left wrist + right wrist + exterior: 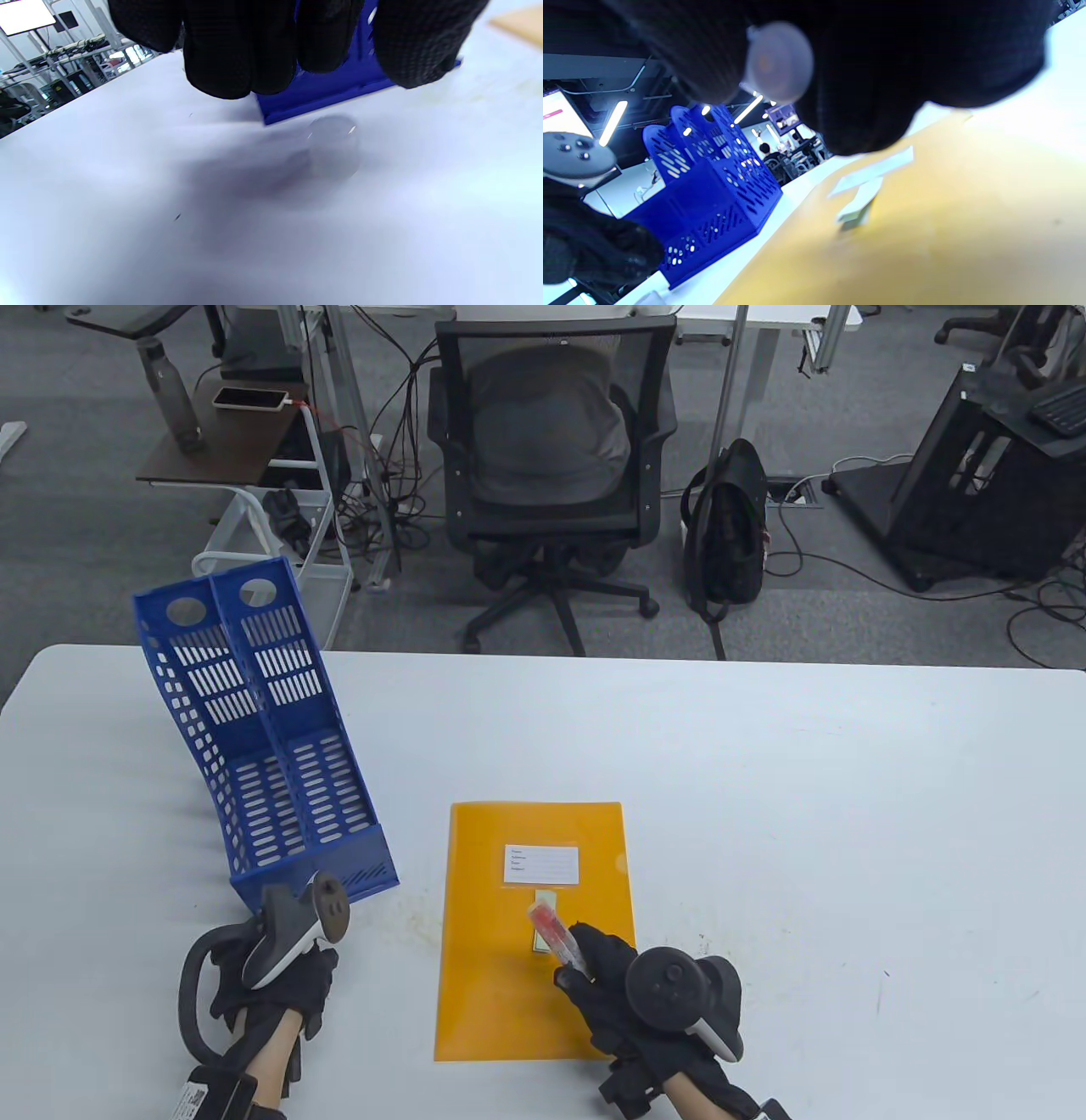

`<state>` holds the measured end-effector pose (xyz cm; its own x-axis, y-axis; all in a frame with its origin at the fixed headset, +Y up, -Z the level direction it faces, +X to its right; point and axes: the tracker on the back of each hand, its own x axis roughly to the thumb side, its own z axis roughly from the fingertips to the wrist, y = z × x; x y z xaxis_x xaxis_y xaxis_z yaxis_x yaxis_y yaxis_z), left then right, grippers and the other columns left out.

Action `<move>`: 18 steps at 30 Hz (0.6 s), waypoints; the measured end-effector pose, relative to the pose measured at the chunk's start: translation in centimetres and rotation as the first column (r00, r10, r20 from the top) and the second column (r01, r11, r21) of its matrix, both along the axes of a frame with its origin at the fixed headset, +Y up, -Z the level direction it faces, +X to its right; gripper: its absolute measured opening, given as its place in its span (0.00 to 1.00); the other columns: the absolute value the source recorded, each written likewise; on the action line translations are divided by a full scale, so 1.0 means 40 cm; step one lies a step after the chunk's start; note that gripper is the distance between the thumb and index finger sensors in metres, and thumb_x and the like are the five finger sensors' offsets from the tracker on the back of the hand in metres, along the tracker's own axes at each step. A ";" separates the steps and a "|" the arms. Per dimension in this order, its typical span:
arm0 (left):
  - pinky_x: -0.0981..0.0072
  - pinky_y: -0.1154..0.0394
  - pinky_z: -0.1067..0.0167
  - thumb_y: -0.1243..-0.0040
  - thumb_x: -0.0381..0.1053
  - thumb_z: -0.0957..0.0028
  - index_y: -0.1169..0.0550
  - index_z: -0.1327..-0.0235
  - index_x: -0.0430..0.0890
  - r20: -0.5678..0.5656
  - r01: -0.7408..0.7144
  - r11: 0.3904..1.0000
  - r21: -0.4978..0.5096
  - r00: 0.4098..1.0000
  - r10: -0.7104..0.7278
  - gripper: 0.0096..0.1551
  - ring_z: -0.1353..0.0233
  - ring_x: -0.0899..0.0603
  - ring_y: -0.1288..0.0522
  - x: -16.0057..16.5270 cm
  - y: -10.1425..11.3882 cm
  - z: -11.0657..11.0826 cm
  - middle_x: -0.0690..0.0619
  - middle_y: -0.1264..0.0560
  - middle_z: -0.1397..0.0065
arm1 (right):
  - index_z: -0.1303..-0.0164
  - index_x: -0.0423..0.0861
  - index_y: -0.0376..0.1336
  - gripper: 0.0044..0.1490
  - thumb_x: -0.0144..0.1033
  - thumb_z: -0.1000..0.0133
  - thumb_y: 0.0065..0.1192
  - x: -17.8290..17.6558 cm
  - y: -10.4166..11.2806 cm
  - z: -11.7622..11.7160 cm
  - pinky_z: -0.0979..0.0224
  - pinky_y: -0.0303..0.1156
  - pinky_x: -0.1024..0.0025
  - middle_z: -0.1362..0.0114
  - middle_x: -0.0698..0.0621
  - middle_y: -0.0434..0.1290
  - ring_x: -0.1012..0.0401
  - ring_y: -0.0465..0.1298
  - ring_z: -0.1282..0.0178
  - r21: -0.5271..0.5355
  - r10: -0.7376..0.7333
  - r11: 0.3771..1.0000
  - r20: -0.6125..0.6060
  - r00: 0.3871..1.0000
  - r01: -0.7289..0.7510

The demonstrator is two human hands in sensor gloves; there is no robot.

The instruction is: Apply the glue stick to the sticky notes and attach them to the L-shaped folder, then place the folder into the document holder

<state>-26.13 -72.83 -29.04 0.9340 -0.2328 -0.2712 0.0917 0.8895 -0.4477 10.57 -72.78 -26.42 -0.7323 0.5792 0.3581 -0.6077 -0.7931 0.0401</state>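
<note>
Table view: right grip (594, 976) curled round a red-and-clear glue stick (556, 935), tip over a pale yellow sticky note (543, 918) lying on the flat orange L-shaped plastic folder (526, 984) under its white label (541, 864). Left grip (280, 984) palm-down on the white worktop (848, 831), fingers relaxed, holding nothing, just before the blue perforated two-slot document holder (271, 763). Left wrist view alone: small clear cap (333, 146) upright on the worktop below the fingertips (225, 63). Right wrist view alone: round translucent end of the stick between gloved fingers.
</note>
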 end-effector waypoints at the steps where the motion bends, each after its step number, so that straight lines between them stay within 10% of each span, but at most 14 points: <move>1: 0.37 0.33 0.31 0.37 0.66 0.50 0.30 0.26 0.51 -0.007 -0.010 1.000 -0.021 1.000 0.010 0.41 0.34 0.39 0.23 -0.004 -0.013 0.001 0.43 0.24 0.28 | 0.35 0.28 0.67 0.41 0.45 0.48 0.68 0.000 0.000 0.000 0.61 0.81 0.55 0.43 0.34 0.79 0.50 0.84 0.61 -0.001 -0.001 1.000 0.000 1.000 0.001; 18: 0.39 0.30 0.33 0.38 0.57 0.48 0.26 0.31 0.48 0.077 -0.149 0.988 0.033 0.986 0.146 0.32 0.41 0.41 0.19 0.019 -0.067 -0.012 0.48 0.18 0.40 | 0.35 0.28 0.67 0.41 0.45 0.48 0.68 -0.002 -0.002 0.000 0.61 0.81 0.55 0.43 0.34 0.79 0.50 0.84 0.61 -0.015 0.025 1.000 -0.003 1.000 -0.025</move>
